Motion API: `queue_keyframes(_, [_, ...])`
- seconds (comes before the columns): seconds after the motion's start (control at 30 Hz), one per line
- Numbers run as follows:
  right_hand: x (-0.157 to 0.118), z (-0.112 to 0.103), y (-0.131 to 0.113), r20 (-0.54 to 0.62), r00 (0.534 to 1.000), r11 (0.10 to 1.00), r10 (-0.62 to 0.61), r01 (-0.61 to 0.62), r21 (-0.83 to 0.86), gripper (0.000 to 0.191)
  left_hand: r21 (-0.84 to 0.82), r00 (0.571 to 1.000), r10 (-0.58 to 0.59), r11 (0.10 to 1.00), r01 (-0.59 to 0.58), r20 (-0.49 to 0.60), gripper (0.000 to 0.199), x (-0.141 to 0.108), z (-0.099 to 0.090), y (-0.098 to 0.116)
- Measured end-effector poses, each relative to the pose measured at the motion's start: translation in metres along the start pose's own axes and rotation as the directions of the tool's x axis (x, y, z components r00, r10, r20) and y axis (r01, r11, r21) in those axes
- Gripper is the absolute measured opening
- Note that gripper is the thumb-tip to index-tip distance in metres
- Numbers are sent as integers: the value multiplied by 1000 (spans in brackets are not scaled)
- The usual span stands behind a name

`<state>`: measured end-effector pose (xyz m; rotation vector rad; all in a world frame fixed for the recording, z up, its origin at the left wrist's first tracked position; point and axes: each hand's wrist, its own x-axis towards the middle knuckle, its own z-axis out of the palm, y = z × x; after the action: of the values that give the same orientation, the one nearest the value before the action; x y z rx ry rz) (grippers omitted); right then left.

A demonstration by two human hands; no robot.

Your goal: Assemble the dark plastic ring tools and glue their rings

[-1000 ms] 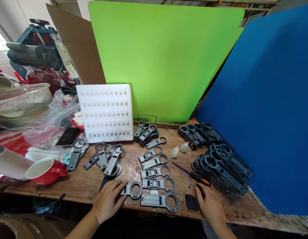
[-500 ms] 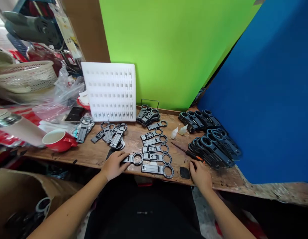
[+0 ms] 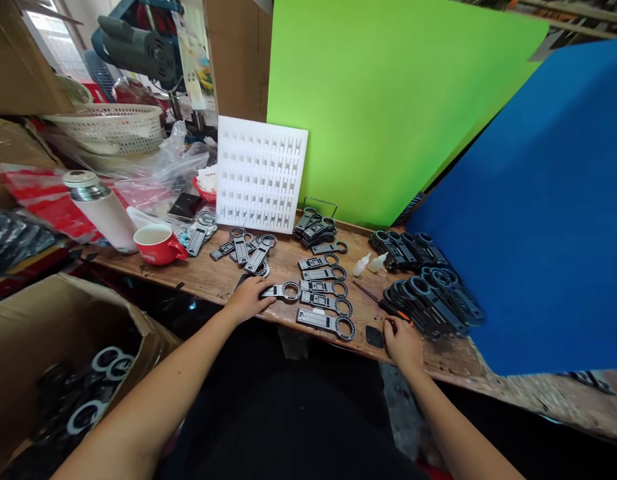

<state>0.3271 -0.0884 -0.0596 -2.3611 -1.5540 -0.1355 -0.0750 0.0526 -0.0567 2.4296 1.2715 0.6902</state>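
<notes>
My left hand (image 3: 249, 300) is closed over the flat end of a grey plastic part with a ring end (image 3: 291, 291), which lies at the table's front edge. A dark pad (image 3: 242, 280) peeks out behind that hand. To its right, several similar grey ring-ended parts (image 3: 316, 319) lie in a column, rings pointing right. My right hand (image 3: 404, 343) rests on the table with fingers curled, just in front of a screwdriver (image 3: 394, 311) with a black and orange handle. Whether it touches the handle or holds something is hidden. A small black square pad (image 3: 374, 336) lies beside it.
Piles of ring-ended parts (image 3: 428, 303) stand at the right by a blue board (image 3: 548, 233). Two small dropper bottles (image 3: 361, 265) are mid-table. A white slotted foam block (image 3: 261, 175), red mug (image 3: 156, 245) and flask (image 3: 106, 217) stand left. A cardboard box (image 3: 153, 333) is below.
The view has turned to the left and shows more of the flask and the cardboard box. Both hands keep their places on the table, the left one still on the ring-ended part.
</notes>
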Motion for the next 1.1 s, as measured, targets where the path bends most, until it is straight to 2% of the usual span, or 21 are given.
queue_keyframes(0.13, [0,0,1,-21,1000,997,14,-12,76,38,2,1000,4,1000,-5,31,41,-1,-5,6])
queue_keyframes(0.23, [-4,-7,-8,-50,998,986,47,-39,162,39,-12,996,42,999,-41,84,40,-2,-21,18])
queue_keyframes(0.3, [-9,-20,-29,-67,996,974,63,-47,222,41,-33,987,88,996,-85,132,41,-1,-41,32])
queue_keyframes(0.37, [-13,-41,-62,-44,999,946,27,-12,323,42,-41,975,148,989,-143,168,42,4,-68,49])
queue_keyframes(0.43, [-15,-66,-103,97,988,786,-121,36,617,44,14,959,211,976,-218,191,42,12,-95,67])
queue_keyframes(0.47, [-15,-77,-124,165,966,679,-197,13,734,49,44,956,224,971,-236,188,42,16,-106,75])
queue_keyframes(0.53, [-12,-92,-162,254,914,481,-316,-76,873,58,77,955,238,964,-254,177,42,21,-122,85])
queue_keyframes(0.57, [-10,-96,-177,275,901,414,-335,-121,902,60,80,957,237,964,-253,167,42,22,-127,87])
queue_keyframes(0.63, [-5,-99,-201,319,890,333,-325,-207,920,61,77,965,220,970,-233,146,42,21,-131,86])
queue_keyframes(0.73, [7,-101,-226,351,890,297,-290,-264,917,55,85,979,179,979,-188,99,41,16,-136,80])
queue_keyframes(0.9, [33,-114,-249,198,910,329,-363,-74,941,38,132,985,147,982,-134,-95,43,14,-153,80])
queue_keyframes(0.97, [44,-113,-251,180,911,327,-371,-53,943,37,158,985,120,982,-100,-122,44,14,-153,81])
queue_keyframes(1.03, [55,-105,-252,226,889,314,-397,-99,944,39,168,994,44,985,-27,-100,45,11,-148,78])
queue_keyframes(1.1, [65,-92,-256,283,837,284,-468,-160,945,43,162,997,-53,985,62,-60,44,3,-142,71])
